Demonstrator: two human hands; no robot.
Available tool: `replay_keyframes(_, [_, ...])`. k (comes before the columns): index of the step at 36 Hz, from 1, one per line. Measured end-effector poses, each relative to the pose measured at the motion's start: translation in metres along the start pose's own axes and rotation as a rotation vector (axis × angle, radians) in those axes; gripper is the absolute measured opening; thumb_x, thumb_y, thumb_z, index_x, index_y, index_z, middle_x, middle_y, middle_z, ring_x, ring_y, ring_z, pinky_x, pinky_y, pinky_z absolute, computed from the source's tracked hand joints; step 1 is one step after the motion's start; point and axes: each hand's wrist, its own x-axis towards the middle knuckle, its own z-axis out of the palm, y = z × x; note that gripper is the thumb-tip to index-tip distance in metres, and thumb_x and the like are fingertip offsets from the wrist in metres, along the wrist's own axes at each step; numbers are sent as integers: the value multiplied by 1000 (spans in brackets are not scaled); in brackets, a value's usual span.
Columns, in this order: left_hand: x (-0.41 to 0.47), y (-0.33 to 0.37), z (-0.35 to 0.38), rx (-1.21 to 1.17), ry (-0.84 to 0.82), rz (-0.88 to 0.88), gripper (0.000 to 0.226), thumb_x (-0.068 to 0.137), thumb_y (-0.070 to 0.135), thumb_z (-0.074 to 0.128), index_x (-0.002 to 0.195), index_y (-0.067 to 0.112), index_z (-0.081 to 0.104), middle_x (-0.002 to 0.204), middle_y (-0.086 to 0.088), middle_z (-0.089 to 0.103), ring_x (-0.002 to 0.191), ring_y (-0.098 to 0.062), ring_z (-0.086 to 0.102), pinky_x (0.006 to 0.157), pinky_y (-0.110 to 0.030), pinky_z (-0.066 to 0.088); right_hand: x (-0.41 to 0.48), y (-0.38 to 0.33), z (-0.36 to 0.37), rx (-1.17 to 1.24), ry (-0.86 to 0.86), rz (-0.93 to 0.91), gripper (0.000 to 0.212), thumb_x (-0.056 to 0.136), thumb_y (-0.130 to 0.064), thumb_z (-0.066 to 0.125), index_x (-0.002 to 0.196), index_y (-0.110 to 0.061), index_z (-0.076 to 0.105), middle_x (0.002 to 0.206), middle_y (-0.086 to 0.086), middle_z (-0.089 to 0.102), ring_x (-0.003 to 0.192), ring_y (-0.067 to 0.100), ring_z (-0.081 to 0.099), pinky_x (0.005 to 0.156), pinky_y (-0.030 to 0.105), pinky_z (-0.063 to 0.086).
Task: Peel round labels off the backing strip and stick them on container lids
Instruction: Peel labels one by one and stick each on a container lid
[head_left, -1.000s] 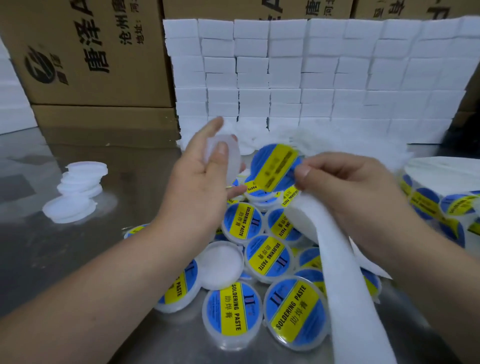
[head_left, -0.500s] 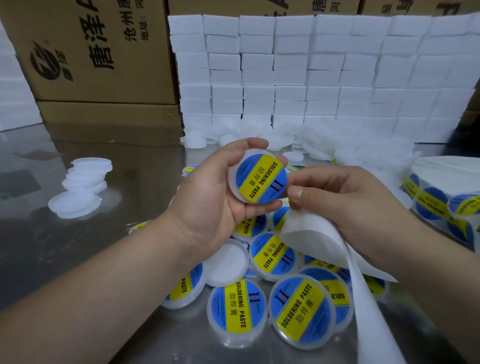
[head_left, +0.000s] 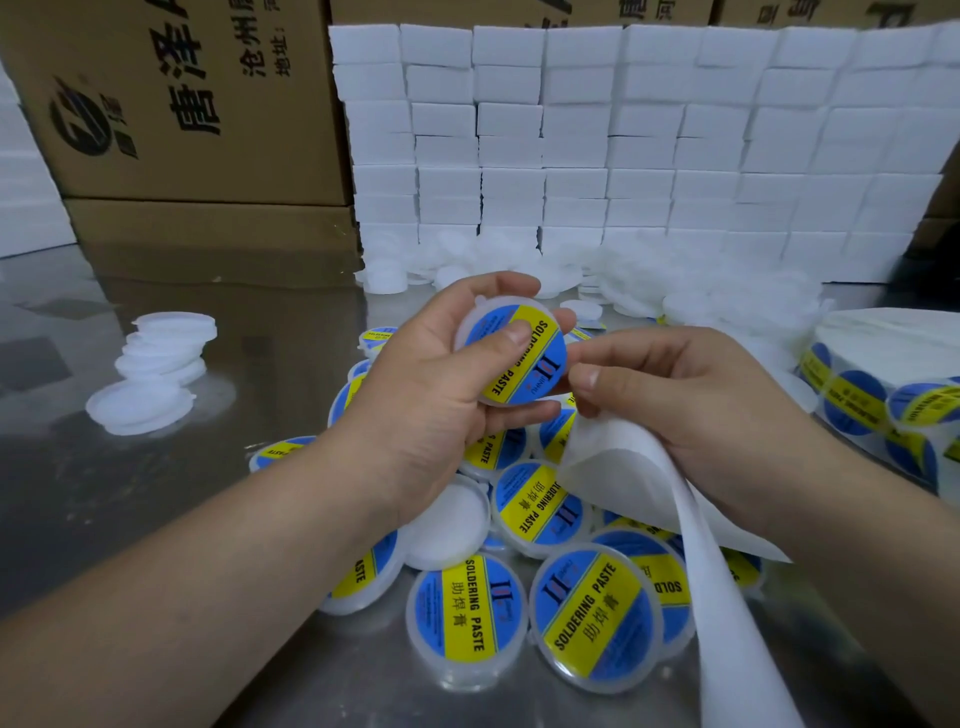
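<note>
My left hand (head_left: 441, 379) holds a round white lid (head_left: 524, 358) that carries a blue and yellow "SOLDERING PASTE" label; its thumb presses on the label's upper part. Just to the right, my right hand (head_left: 691, 410) pinches the white backing strip (head_left: 649, 499), which curls down and runs off the bottom of the frame. Its fingertips are close to the lid's right edge. Below both hands lies a pile of labelled lids (head_left: 592, 618), with one plain white lid (head_left: 447, 525) among them.
A roll of labels (head_left: 883, 395) sits at the right edge. Plain lids are stacked at left (head_left: 161, 364) and heaped at the back (head_left: 649, 291). A wall of white boxes (head_left: 623, 145) and cardboard cartons (head_left: 182, 104) stand behind the steel table (head_left: 208, 519).
A second ago the left hand held a bare lid and the right hand brought a label on the strip. The label now sits on the lid, with the left thumb on it.
</note>
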Motion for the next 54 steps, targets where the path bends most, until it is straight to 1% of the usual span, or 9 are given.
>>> replay_keyframes(12, [-2,0,1,102,26,42,20,89,9,50,92,26,59,94,4,73,85,-15,70,58,-25,55,1,1,0,-22,21,18,18,71,-27,62,66,-40,74,62,-8,69,62,6,60,69,27,48])
replay_keyframes(16, [-6,3,8,260,98,202,25,91,6,50,89,29,58,90,11,72,80,-10,70,57,-21,54,4,4,1,-117,48,34,24,75,-28,61,62,-45,71,53,-14,62,51,-3,53,54,12,43])
replay_keyframes(21, [-2,21,3,253,355,390,20,95,11,47,94,30,51,89,9,71,69,-15,71,49,-19,50,7,15,-9,-328,242,96,41,75,-47,58,73,-7,66,69,14,60,53,16,48,55,23,29])
replay_keyframes(27, [-9,10,10,426,286,193,11,91,24,51,95,34,51,63,9,65,35,-10,54,36,-18,44,5,5,-5,-217,233,8,28,71,-53,56,73,-28,69,91,1,67,84,13,63,64,30,47])
replay_keyframes(34, [-12,-2,14,481,173,115,7,89,26,50,89,31,55,42,8,52,28,-7,39,34,-12,33,0,3,1,-245,128,-21,33,69,-47,70,75,-15,65,74,13,68,62,17,57,65,44,52])
replay_keyframes(40, [-8,-7,7,644,147,138,11,90,29,51,84,38,56,62,23,60,50,4,55,44,-10,41,3,7,4,-421,158,-52,35,67,-46,54,65,-12,61,45,-12,52,42,1,43,41,13,31])
replay_keyframes(44, [-5,-7,0,796,246,193,10,89,35,53,83,43,55,71,30,60,61,6,58,60,-22,51,3,9,-1,-371,242,-29,30,63,-52,57,65,-24,68,59,-19,63,55,-5,53,54,17,38])
replay_keyframes(49, [9,3,-20,927,505,250,19,91,31,51,75,41,50,69,34,57,66,19,49,53,1,34,3,6,-8,-187,271,-24,11,78,-40,62,80,-33,70,81,-19,70,80,-9,61,69,13,45])
replay_keyframes(54, [17,-7,-32,1226,392,39,19,92,39,41,96,30,58,99,3,62,97,-18,53,85,-30,44,0,3,-1,-235,224,-60,15,68,-41,57,81,-39,65,94,-19,67,89,-10,58,70,-1,39])
